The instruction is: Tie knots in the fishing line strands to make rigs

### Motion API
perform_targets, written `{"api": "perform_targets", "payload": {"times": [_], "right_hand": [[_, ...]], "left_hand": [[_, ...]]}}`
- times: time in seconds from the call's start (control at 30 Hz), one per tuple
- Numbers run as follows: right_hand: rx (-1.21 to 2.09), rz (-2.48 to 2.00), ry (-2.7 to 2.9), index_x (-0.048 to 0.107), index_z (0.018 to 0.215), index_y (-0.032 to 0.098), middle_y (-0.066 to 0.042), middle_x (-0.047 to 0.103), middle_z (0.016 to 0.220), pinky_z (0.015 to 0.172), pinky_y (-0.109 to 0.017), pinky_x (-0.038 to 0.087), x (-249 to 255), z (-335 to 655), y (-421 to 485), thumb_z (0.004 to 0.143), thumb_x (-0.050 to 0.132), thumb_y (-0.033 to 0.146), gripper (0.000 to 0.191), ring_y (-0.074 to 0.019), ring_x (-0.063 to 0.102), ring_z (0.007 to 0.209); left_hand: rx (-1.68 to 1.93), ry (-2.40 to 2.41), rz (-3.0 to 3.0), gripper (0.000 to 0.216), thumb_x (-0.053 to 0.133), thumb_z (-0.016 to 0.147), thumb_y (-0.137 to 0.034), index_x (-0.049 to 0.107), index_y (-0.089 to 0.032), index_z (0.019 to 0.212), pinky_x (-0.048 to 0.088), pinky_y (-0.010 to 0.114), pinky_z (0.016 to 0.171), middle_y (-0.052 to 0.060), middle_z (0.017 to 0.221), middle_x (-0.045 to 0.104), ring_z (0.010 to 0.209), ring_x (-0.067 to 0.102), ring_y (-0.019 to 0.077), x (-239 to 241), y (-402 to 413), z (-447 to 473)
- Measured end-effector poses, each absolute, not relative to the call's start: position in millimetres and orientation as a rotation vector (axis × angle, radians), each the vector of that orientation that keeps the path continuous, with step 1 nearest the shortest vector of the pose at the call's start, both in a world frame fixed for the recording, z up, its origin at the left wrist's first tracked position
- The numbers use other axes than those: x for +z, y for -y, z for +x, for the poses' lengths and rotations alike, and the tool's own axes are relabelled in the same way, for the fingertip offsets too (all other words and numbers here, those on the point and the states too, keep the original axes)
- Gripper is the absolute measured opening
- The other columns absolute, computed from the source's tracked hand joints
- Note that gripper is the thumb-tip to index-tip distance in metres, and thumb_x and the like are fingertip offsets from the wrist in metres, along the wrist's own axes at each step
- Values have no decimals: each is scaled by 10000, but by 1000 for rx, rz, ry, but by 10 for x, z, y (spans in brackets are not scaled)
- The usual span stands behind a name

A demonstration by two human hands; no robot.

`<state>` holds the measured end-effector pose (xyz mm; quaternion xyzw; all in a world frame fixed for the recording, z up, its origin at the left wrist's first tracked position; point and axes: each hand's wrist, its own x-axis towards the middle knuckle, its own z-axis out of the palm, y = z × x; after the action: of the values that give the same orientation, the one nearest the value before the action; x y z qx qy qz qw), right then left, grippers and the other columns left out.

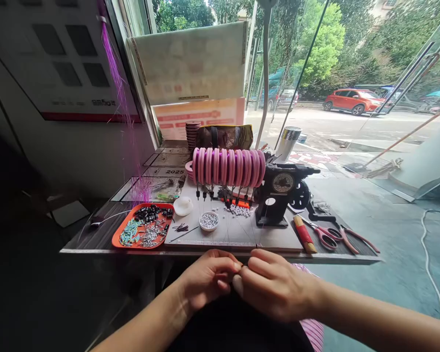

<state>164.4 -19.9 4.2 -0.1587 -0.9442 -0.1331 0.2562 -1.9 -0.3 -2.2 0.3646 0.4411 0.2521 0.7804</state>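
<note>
In front of the table's edge, my left hand (209, 276) and my right hand (273, 283) meet, fingertips nearly touching. Both are closed in a pinch. A tiny dark bit shows between them, too small to name. Fine threads run down toward my hands from a row of pink spools (228, 167) mounted on a black hand-cranked winder (278, 188). Small black weights or clips hang under the spools. Just beyond my hands, a white dish (209, 221) holds small silvery-white beads, and more loose beads (240, 210) lie on the white board (238, 239).
An orange tray (118, 239) of black, turquoise and silver pieces stands at the left. Toward the right lie a brush (305, 235), scissors (326, 237) and pliers (352, 239). Purple strands (113, 63) hang at the left. A brown bag (225, 137) sits behind the spools.
</note>
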Motion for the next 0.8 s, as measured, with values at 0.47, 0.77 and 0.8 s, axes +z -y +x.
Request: {"api": "perform_targets", "payload": {"times": [0.47, 0.77, 0.8], "right_hand": [[1043, -837, 2013, 492, 715, 173, -18, 539, 731, 646, -244, 422, 287, 1583, 147, 905, 462, 317, 240, -137, 487, 700], [972, -753, 2428, 488, 705, 171, 10, 510, 699, 633, -215, 399, 440, 1645, 140, 889, 461, 164, 186, -114, 458, 676], [844, -708, 2585, 495, 708, 173, 3, 529, 717, 670, -233, 407, 432, 1657, 169, 883, 460, 142, 181, -124, 465, 708]], "left_hand": [[1078, -1166, 1873, 131, 508, 770, -157, 569, -174, 655, 365, 258, 593, 30, 790, 502, 697, 495, 153, -100, 208, 3], [803, -1118, 1544, 103, 562, 688, -151, 554, -163, 586, 312, 246, 566, -18, 642, 474, 635, 424, 133, -27, 86, -27], [723, -1088, 1460, 85, 578, 661, -151, 557, -161, 580, 293, 241, 548, -32, 603, 459, 607, 402, 122, -12, 55, -42]]}}
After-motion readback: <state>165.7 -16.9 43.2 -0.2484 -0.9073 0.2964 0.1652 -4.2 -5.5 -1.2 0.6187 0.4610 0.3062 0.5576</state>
